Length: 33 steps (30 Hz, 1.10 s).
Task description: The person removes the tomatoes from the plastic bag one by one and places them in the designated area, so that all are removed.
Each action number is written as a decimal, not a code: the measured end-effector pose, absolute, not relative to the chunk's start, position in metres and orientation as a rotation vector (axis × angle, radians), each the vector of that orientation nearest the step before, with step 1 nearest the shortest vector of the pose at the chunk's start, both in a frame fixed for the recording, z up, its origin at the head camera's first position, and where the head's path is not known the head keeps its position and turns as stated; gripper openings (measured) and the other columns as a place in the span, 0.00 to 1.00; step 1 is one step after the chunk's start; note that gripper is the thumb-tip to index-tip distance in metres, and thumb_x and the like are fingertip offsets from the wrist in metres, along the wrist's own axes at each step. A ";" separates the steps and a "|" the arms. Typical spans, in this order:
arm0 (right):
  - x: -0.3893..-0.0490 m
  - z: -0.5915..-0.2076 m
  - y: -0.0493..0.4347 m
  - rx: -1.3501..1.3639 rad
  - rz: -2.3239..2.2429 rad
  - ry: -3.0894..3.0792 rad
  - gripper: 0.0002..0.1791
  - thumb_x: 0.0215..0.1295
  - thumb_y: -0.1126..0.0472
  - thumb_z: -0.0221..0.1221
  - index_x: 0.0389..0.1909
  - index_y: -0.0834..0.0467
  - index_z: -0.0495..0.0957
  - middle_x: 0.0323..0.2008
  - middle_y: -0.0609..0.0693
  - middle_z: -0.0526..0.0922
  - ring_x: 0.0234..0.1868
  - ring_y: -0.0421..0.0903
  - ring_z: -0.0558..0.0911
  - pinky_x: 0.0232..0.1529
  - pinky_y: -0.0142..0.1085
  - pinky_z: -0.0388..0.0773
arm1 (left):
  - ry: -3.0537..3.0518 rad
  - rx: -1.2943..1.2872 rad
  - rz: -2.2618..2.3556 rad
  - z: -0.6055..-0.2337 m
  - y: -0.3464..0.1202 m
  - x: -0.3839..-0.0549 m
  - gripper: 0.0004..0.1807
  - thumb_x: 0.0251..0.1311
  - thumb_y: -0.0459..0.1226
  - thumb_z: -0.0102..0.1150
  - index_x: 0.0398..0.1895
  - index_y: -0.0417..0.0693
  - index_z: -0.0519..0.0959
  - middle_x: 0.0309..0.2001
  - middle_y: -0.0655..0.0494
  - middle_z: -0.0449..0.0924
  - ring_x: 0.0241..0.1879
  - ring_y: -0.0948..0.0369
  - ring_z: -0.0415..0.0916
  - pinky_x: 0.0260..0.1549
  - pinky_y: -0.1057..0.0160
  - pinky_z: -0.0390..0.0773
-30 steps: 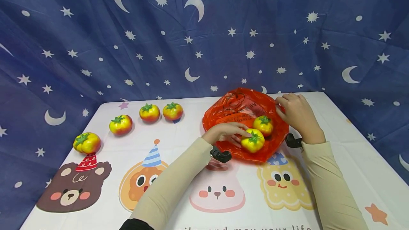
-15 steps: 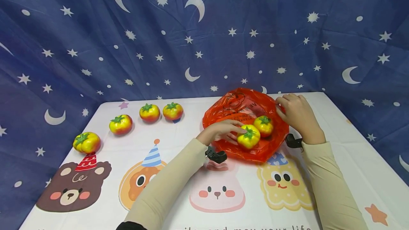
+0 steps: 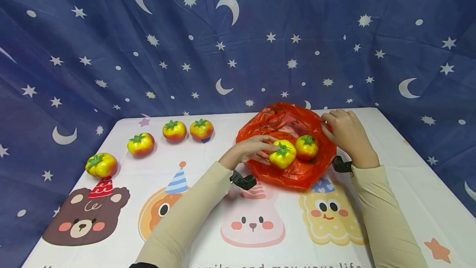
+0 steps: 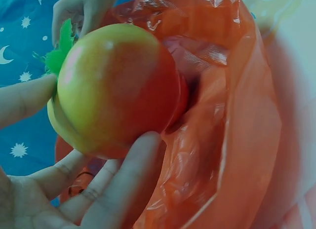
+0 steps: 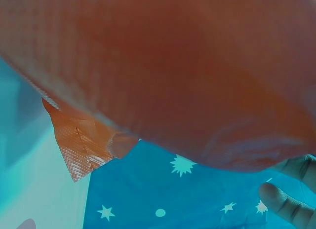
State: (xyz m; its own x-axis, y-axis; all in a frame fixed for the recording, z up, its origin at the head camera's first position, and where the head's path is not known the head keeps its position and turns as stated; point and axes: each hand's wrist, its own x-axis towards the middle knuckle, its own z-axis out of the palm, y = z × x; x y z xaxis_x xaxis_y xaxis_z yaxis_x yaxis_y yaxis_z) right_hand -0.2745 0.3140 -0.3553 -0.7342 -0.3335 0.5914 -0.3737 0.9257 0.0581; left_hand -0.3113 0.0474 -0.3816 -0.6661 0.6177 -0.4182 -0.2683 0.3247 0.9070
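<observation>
A yellow-red tomato point(image 3: 282, 154) with green leaves is held by my left hand point(image 3: 248, 149), thumb on top and fingers along its side. In the left wrist view the same tomato point(image 4: 116, 88) is above the mouth of the red plastic bag point(image 4: 247, 120). Inside the open bag point(image 3: 260, 131) a second tomato point(image 3: 307, 148) lies to the right of the held one. At the bag's right rim my right hand point(image 3: 346, 133) pinches the plastic. The bag point(image 5: 163, 71) covers most of the right wrist view, with a few fingertips point(image 5: 276, 194) at its lower right.
Several more tomatoes stand on the left of the white table: one point(image 3: 101, 165) near the left edge, another point(image 3: 141, 144) behind it, and a pair point(image 3: 174, 131) at the back. The tablecloth point(image 3: 208, 255) has printed cartoon faces. A blue starry curtain point(image 3: 167, 44) hangs behind.
My left hand has moved left and slightly up with the tomato in it, away from the tomato in the bag. The right hand keeps its place at the bag rim.
</observation>
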 end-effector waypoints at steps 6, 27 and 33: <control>-0.274 -0.355 0.314 0.510 0.085 -2.447 0.07 0.49 0.68 0.66 0.30 0.64 0.81 0.28 0.61 0.83 0.34 0.59 0.79 0.41 0.55 0.77 | 1.830 0.309 1.474 -0.377 0.038 -0.310 0.28 0.63 0.39 0.55 0.66 0.44 0.64 0.62 0.43 0.67 0.51 0.47 0.75 0.49 0.51 0.80; -0.273 -0.356 0.315 0.480 0.060 -2.477 0.08 0.48 0.67 0.67 0.31 0.65 0.81 0.28 0.61 0.83 0.33 0.59 0.79 0.40 0.54 0.78 | 1.904 0.248 1.538 -0.363 0.000 -0.306 0.28 0.64 0.40 0.53 0.66 0.44 0.62 0.61 0.42 0.67 0.48 0.50 0.77 0.51 0.51 0.78; -0.274 -0.354 0.314 0.479 0.067 -2.476 0.08 0.48 0.66 0.67 0.31 0.65 0.81 0.28 0.61 0.84 0.33 0.59 0.79 0.39 0.55 0.78 | 1.909 0.215 1.595 -0.365 -0.013 -0.308 0.28 0.63 0.39 0.53 0.66 0.43 0.62 0.60 0.42 0.68 0.39 0.56 0.77 0.50 0.51 0.78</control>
State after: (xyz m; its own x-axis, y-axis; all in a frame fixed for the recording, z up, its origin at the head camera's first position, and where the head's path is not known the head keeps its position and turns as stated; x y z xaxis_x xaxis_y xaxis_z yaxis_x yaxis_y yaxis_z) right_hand -0.2736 0.3140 -0.3543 -0.7491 -0.3226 0.5786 -0.3533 0.9334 0.0630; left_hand -0.3078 -0.0128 -0.3648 -0.7858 0.5022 -0.3609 -0.2658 0.2527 0.9303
